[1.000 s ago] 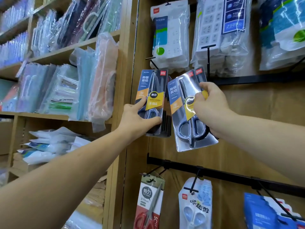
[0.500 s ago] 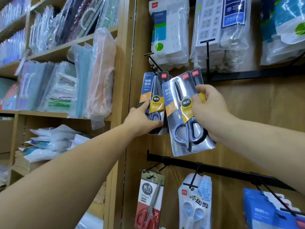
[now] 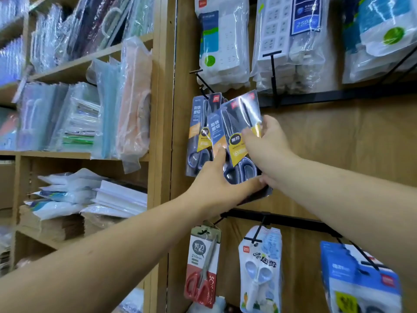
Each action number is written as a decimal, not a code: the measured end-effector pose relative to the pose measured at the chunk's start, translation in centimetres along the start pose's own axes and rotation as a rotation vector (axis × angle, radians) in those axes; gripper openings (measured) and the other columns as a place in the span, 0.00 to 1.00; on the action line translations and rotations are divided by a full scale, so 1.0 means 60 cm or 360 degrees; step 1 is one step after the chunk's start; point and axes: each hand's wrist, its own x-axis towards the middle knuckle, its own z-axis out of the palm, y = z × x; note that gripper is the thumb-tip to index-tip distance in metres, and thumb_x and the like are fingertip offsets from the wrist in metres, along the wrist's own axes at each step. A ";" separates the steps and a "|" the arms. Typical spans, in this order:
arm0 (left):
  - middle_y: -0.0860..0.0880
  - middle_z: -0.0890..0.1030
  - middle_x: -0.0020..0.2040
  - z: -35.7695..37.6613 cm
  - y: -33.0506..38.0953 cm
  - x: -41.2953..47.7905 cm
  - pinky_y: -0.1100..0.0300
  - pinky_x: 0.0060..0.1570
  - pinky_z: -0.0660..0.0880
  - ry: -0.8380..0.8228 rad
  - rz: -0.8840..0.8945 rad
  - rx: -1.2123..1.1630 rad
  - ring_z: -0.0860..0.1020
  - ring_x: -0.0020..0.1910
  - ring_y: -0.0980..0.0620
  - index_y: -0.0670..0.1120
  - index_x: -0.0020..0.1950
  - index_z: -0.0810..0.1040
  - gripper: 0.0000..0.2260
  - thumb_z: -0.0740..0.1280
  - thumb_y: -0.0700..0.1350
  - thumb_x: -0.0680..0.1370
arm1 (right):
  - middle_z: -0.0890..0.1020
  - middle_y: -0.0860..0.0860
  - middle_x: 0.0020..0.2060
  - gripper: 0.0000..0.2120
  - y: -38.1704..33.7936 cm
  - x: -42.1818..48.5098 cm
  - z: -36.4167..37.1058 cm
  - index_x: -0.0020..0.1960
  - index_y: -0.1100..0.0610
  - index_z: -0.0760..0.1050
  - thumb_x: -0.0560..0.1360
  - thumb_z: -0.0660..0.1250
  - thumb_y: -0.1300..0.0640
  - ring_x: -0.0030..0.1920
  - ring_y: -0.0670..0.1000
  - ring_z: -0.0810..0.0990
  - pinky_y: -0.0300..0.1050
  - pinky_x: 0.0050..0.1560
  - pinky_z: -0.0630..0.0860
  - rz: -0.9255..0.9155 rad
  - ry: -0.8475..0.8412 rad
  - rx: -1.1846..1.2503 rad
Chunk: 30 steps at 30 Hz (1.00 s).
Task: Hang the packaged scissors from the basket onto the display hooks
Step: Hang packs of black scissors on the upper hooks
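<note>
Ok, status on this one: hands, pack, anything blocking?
Right hand pinching scissors pack mid-card, tilted, not yet on hook. Left hand at its lower end, grip unclear. Hung packs already fill that hook.

Held pack before hung packs (overlapping)

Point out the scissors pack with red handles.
The red-handled pack, hanging bottom left. The held pack and hung packs above it have dark handles; the pale pack beside it has whitish ones.
</note>
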 end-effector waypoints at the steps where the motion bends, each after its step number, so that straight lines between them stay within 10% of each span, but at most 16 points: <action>1: 0.78 0.77 0.55 0.000 -0.009 0.005 0.68 0.55 0.78 0.0014 -0.0028 -0.0051 0.79 0.56 0.73 0.76 0.63 0.64 0.29 0.78 0.64 0.71 | 0.83 0.50 0.55 0.12 -0.002 -0.002 0.001 0.66 0.50 0.73 0.83 0.66 0.55 0.55 0.57 0.84 0.55 0.55 0.82 0.0043 -0.0009 0.0035; 3: 0.65 0.79 0.65 -0.006 -0.016 0.012 0.59 0.62 0.80 0.0048 -0.0015 -0.0095 0.79 0.63 0.64 0.70 0.74 0.65 0.38 0.80 0.66 0.69 | 0.84 0.52 0.53 0.08 -0.008 -0.005 0.001 0.62 0.51 0.75 0.83 0.66 0.54 0.53 0.55 0.85 0.52 0.55 0.82 0.0115 -0.0035 0.0110; 8: 0.78 0.79 0.53 -0.033 -0.017 0.015 0.76 0.51 0.73 0.0081 0.0021 -0.0123 0.77 0.55 0.76 0.75 0.55 0.73 0.22 0.79 0.50 0.75 | 0.84 0.53 0.55 0.11 -0.014 -0.011 -0.003 0.62 0.49 0.77 0.87 0.57 0.54 0.52 0.55 0.84 0.54 0.55 0.83 0.0193 -0.0057 0.0178; 12: 0.52 0.78 0.69 -0.062 -0.038 0.034 0.55 0.62 0.81 0.0319 -0.0058 -0.0105 0.82 0.62 0.55 0.72 0.67 0.74 0.32 0.81 0.63 0.65 | 0.79 0.51 0.49 0.07 -0.004 -0.012 -0.013 0.58 0.50 0.72 0.88 0.55 0.57 0.44 0.51 0.77 0.43 0.46 0.74 0.0167 0.0046 0.0008; 16: 0.48 0.71 0.71 -0.103 -0.053 0.065 0.54 0.61 0.81 0.0471 -0.0120 -0.0027 0.79 0.65 0.49 0.70 0.69 0.72 0.40 0.84 0.62 0.61 | 0.76 0.45 0.56 0.07 -0.007 -0.016 -0.025 0.61 0.46 0.67 0.88 0.54 0.57 0.56 0.44 0.74 0.49 0.65 0.74 0.0138 0.0040 0.0009; 25: 0.50 0.62 0.72 -0.118 -0.069 0.100 0.55 0.70 0.70 0.0426 -0.0347 0.0133 0.70 0.65 0.54 0.56 0.85 0.58 0.49 0.83 0.52 0.71 | 0.74 0.47 0.44 0.07 0.004 0.005 -0.030 0.61 0.51 0.71 0.88 0.55 0.56 0.37 0.45 0.70 0.33 0.28 0.69 0.0030 0.0136 -0.0091; 30: 0.49 0.62 0.69 -0.103 -0.091 0.102 0.54 0.70 0.73 0.0388 -0.0354 0.0204 0.75 0.64 0.50 0.56 0.84 0.59 0.46 0.81 0.54 0.73 | 0.76 0.47 0.45 0.08 0.018 0.006 -0.035 0.63 0.50 0.72 0.88 0.55 0.55 0.38 0.46 0.72 0.40 0.34 0.68 0.0027 0.0134 -0.0112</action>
